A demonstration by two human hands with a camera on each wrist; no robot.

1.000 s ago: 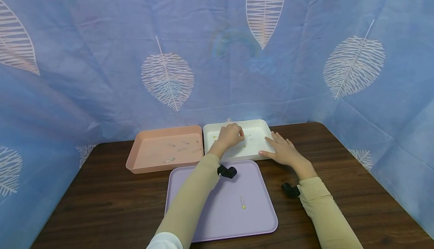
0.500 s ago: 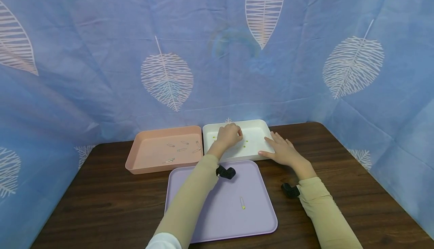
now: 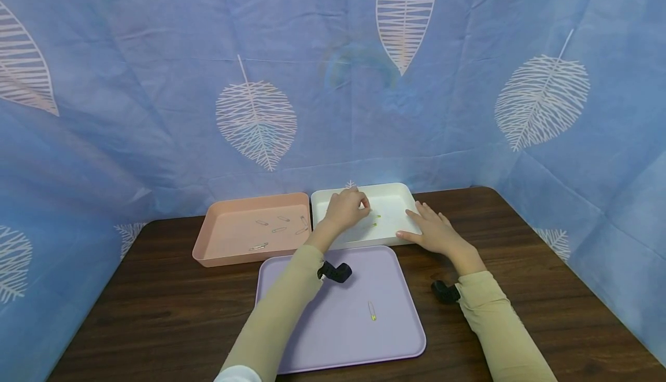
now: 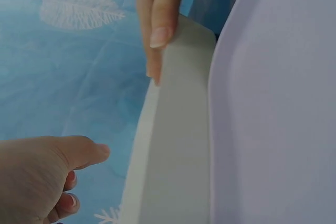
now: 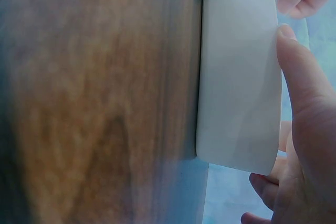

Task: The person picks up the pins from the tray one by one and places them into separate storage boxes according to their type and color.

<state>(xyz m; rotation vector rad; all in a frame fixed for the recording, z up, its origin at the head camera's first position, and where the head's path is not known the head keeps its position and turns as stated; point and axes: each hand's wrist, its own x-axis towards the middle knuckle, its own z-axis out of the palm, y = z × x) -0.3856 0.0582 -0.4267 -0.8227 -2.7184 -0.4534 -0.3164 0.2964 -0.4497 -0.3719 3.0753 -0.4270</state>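
Note:
My left hand [image 3: 347,207] hovers over the white tray [image 3: 387,238], thumb and fingers bent towards each other. In the left wrist view, the thumb of the left hand [image 4: 39,177] stands apart from the curled fingers, and nothing shows between them. Several yellow-ended safety pins [image 3: 374,224] lie in the white tray. At that tray's front right corner rests my right hand [image 3: 436,230], fingers spread, its thumb touching the front rim. A single yellow-ended safety pin [image 3: 372,311] lies on the purple tray [image 3: 385,347] closer to me.
To the left of the white tray stands a pink tray [image 3: 229,256] with several silver safety pins [image 3: 279,230] in it. All three trays sit on a dark wooden table [image 3: 156,312]. Behind the table hangs a blue leaf-patterned cloth [image 3: 333,122].
My left hand and forearm have shifted a little left and back towards me, still over the white tray. My right hand and the pin on the purple tray have kept their places.

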